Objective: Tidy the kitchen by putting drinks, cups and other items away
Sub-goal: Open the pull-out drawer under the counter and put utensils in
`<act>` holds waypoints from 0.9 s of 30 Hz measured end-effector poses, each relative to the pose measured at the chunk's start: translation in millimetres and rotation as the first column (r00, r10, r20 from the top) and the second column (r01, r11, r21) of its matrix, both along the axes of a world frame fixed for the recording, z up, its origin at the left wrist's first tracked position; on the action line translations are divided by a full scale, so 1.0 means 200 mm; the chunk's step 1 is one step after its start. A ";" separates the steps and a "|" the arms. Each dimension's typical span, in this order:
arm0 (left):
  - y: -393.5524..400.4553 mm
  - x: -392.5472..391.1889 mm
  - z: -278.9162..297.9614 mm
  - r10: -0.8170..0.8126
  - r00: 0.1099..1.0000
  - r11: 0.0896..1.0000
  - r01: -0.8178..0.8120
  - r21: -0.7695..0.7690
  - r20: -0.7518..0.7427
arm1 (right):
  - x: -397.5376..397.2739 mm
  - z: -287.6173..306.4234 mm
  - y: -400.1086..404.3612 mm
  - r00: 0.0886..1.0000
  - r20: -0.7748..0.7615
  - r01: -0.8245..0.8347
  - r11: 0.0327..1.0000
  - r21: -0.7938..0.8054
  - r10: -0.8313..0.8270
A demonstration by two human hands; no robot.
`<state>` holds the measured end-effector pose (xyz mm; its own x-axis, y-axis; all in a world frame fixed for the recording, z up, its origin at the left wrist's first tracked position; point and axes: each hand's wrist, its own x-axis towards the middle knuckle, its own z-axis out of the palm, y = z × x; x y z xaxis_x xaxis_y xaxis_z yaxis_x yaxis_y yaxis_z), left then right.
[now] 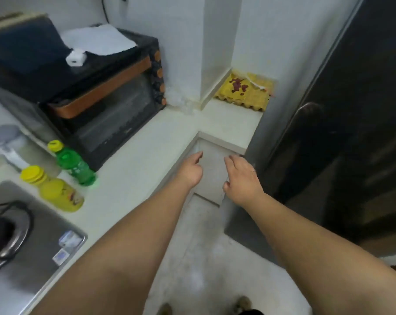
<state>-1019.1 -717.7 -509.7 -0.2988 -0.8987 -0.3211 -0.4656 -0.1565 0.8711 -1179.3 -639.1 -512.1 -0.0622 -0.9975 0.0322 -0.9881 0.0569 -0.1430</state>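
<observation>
Both hands empty, fingers loosely spread: left hand (pixel 191 170), right hand (pixel 243 176). Green bottle (pixel 75 164) and yellow bottle (pixel 56 192) upright on counter (pixel 135 160), left of left hand; left hand nearer.

A toaster oven (pixel 106 105) sits on the counter (pixel 147 160) in the upper left of the frame, two bottles (pixel 74 164) (pixel 56 192) before it at left, a stove (pixel 22 223) in the lower left corner. An egg carton (pixel 244 92) lies in the recess at upper centre, a refrigerator (pixel 340 133) along the right. Both hands (pixel 192 169) (pixel 242 176) hover at centre, over the counter's inner corner.
</observation>
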 end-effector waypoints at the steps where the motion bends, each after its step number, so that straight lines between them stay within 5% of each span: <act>1: 0.02 0.07 -0.04 0.061 0.998 0.998 -0.061 0.018 0.009 | 0.07 -0.08 -0.03 0.998 0.028 -0.061 0.998 0.029 0.061; 7: 0.33 0.55 -0.38 0.401 0.885 0.908 -0.418 0.028 0.238 | 0.52 -0.45 -0.08 0.901 0.144 -0.433 0.878 0.204 0.410; 17: 0.91 0.91 -0.72 0.523 0.657 0.749 -0.658 0.075 0.543 | 0.97 -0.81 0.03 0.586 0.219 -0.797 0.505 0.332 0.780; 27: 0.84 1.01 -1.02 0.472 0.437 0.804 -0.570 -0.170 0.766 | 1.15 -1.05 -0.15 0.572 0.072 -0.793 0.528 0.306 0.817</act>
